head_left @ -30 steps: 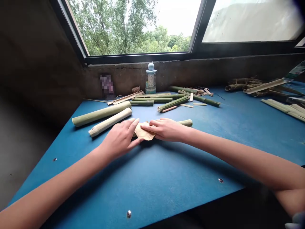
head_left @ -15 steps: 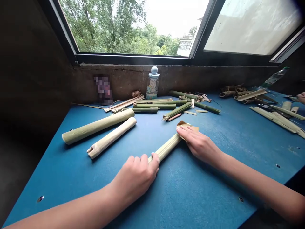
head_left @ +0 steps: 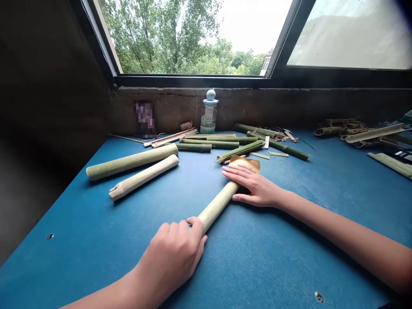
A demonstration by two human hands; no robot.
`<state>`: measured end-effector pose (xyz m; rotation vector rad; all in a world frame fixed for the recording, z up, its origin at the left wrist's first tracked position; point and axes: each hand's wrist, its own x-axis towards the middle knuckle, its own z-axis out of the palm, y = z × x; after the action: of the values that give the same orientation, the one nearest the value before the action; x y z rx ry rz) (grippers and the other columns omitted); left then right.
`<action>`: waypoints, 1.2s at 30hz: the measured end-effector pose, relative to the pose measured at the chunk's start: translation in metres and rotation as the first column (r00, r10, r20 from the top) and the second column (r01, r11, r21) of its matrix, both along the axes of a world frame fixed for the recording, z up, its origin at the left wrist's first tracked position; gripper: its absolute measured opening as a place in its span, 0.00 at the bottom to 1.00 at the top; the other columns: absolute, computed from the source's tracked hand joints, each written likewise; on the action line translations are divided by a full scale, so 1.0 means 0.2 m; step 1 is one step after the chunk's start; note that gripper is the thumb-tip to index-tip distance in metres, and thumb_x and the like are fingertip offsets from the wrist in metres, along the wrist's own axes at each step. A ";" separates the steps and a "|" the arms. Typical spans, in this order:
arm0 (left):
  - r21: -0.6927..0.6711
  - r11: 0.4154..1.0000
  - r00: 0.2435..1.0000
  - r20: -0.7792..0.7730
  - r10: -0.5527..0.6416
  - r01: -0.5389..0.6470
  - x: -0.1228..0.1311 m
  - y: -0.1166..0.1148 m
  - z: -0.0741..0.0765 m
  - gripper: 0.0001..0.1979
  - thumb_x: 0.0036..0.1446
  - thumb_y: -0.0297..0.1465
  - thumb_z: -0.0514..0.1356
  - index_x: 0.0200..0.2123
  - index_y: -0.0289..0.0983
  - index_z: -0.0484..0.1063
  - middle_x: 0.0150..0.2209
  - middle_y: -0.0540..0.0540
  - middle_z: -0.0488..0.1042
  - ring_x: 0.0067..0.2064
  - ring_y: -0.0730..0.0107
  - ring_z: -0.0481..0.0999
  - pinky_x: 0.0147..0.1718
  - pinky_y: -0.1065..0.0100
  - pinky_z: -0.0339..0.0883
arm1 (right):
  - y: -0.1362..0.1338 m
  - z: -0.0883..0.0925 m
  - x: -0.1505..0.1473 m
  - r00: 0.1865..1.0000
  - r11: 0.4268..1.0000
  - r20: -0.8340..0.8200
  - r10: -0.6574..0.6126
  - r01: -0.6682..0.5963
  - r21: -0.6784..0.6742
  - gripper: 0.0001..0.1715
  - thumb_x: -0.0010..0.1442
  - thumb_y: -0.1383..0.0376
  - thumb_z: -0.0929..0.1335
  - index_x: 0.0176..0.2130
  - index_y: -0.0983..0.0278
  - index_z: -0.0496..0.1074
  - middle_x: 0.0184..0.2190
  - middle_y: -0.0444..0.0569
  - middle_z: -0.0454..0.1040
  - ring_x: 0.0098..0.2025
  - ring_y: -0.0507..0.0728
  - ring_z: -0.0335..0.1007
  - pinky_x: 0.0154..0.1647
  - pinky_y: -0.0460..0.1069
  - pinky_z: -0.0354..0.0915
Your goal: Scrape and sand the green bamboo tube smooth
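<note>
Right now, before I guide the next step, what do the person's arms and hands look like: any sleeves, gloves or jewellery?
The left forearm and right forearm are bare, with no sleeves in view. The left hand and right hand wear no gloves, and I see no rings, watch, bracelet, cables or markings.

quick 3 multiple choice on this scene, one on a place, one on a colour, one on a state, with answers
1. Where is the left hand?
A on the glass jar
B around the near end of the pale bamboo stick
C on the window frame

2. What colour is the table top?
A red
B white
C blue

3. What state is the tan paper sheet in?
A pressed on the stick's far end under the right hand
B lying flat, apart from the stick
C rolled up inside the glass jar

1 B: the fingers curl over the stick's end.
2 C: blue surface shows all around the hands.
3 A: the fingers lie spread at the sheet, where the stick runs under the palm.
</note>
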<state>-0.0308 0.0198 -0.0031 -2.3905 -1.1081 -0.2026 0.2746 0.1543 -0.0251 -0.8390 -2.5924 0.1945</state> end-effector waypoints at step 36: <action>-0.160 0.938 0.948 -0.034 -0.316 0.307 -0.09 -0.12 -0.05 0.31 0.61 0.32 0.57 0.68 0.37 0.59 0.24 0.50 0.66 0.20 0.64 0.65 0.20 0.61 0.51 | -0.15 0.04 -0.24 0.962 0.990 -0.238 -0.132 0.115 -0.082 0.30 0.74 0.54 0.55 0.49 0.66 0.79 0.50 0.58 0.81 0.57 0.63 0.74 0.60 0.60 0.66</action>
<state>-0.0493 -0.0037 -0.0124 -2.6844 -0.7341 -0.1563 0.2271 0.1239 -0.0172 -0.9353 -2.3089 0.3281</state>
